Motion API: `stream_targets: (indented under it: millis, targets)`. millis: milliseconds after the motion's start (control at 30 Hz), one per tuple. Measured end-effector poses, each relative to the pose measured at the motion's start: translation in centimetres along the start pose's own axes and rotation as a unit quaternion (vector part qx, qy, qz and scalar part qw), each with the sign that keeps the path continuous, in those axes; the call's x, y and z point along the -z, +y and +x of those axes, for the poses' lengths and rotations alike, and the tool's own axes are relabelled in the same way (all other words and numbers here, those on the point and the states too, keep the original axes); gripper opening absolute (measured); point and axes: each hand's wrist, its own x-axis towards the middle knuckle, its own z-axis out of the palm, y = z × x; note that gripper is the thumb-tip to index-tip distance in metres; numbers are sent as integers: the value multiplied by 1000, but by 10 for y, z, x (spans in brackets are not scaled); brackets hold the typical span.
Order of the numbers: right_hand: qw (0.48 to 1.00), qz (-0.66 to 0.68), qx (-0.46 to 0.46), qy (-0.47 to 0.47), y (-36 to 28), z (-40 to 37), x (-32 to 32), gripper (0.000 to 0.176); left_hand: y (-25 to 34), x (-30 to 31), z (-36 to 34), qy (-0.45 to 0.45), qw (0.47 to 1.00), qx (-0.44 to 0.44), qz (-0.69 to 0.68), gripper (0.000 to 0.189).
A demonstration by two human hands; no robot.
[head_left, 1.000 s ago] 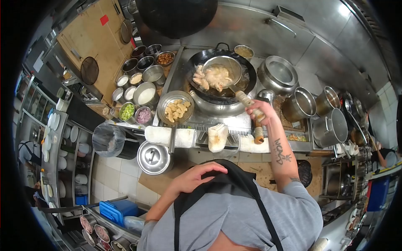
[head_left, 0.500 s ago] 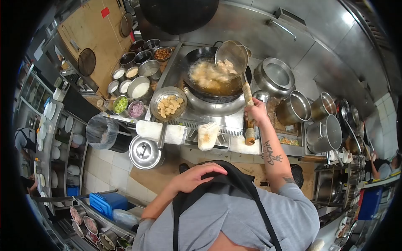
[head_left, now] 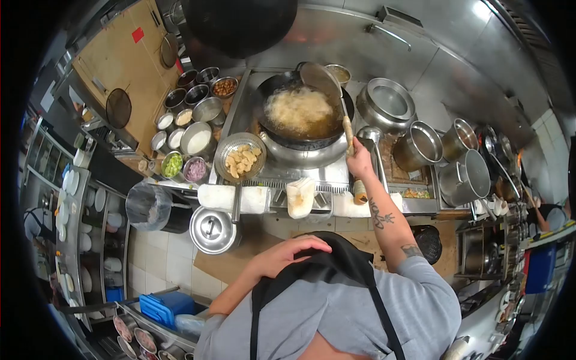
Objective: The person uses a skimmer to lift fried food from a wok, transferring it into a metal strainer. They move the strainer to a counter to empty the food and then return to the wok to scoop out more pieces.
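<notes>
My right hand (head_left: 360, 161) is closed around the long wrapped handle of a wire strainer (head_left: 324, 79). The strainer's bowl is tipped up over the far right side of a black wok (head_left: 261, 114). Pale pieces of food (head_left: 297, 107) fry in the bubbling oil beneath it, their shapes blurred by foam. My left hand (head_left: 294, 251) lies against the black apron (head_left: 318, 270) at my waist, its fingers stretched out and holding nothing. Left of the wok, a perforated skimmer (head_left: 221, 147) carries pale golden fried pieces (head_left: 242, 161), its handle pointing toward me.
A ladle (head_left: 371, 135) lies right of the wok, near stacked metal pots (head_left: 387, 108). Several seasoning containers (head_left: 199, 139) stand on the left. Folded white cloths (head_left: 300, 198) line the front edge. A lidded pot (head_left: 213, 231) and a lined bin (head_left: 148, 205) are below left.
The strainer has swung up and tipped further; the pieces seen in it before are no longer in it. Bubbling in the wok has spread. The view has shifted slightly; my left hand keeps its place.
</notes>
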Motion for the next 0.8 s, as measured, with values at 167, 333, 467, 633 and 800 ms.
stream_targets:
  millis: [167, 333, 467, 633, 800]
  targets:
    - [976, -209, 29, -45, -31, -14, -4, 79, -16, 12, -19, -29, 999, -41, -10, 37]
    - [951, -297, 44, -70, -28, -35, -6, 84, -16, 19, -47, 5, 1000, 20, -11, 34]
    - [949, -303, 76, -46, -2, -54, -6, 82, -28, 40, -77, 87, 994, 49, -45, 32]
    - [964, -255, 52, -56, -9, -67, 3, 87, -72, 80, -111, 248, 966, 53, -53, 33]
    - [984, -165, 65, 20, 25, -96, 29, 93, -152, 133, -141, 495, 860, 120, -23, 27]
